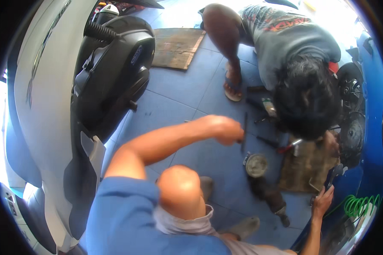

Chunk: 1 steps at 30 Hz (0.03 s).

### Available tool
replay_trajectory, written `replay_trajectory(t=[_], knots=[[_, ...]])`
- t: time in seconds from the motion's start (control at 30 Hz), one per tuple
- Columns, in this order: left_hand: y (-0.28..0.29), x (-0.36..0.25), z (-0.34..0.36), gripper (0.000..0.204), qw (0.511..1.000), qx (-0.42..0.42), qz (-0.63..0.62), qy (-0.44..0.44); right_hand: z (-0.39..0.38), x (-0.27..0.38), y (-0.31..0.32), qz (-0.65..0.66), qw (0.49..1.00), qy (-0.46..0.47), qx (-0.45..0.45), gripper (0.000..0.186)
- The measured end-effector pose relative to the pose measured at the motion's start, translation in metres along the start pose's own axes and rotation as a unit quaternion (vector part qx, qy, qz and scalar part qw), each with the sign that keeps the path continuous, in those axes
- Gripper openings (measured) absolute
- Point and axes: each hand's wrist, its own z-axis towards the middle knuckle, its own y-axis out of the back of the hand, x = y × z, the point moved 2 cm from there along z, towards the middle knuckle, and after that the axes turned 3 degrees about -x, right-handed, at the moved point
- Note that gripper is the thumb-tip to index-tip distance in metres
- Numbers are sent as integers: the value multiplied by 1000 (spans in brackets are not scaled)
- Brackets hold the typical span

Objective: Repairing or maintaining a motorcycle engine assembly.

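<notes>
My left hand (227, 129) is closed in a fist over the blue tiled floor. From it stands a thin dark rod (245, 127); blur hides its exact kind. At the lower right, my right hand (323, 202) grips a dark, elongated part (335, 175) beside the blue wall. Between my hands a dark power tool (266, 191) lies on the floor, shaped like an angle grinder, with a round grey disc (256, 165) at its far end. A wooden board (304, 170) lies beyond it, close to my right hand.
A co-worker (302, 51) crouches at the far right, one hand (332, 142) over the board beside a red-and-silver tool (291, 146). A motor scooter (115, 80) stands at left. Another board (178, 46) lies farther back. Wheels (352, 134) and a coiled green hose (357, 206) line the right.
</notes>
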Motion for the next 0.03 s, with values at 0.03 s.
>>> replay_trajectory(t=[0.03], knots=[[-7, -3, -11, 44, 998, -54, 30, 27, -3, -2, -3, 5, 1000, -3, -9, 45]])
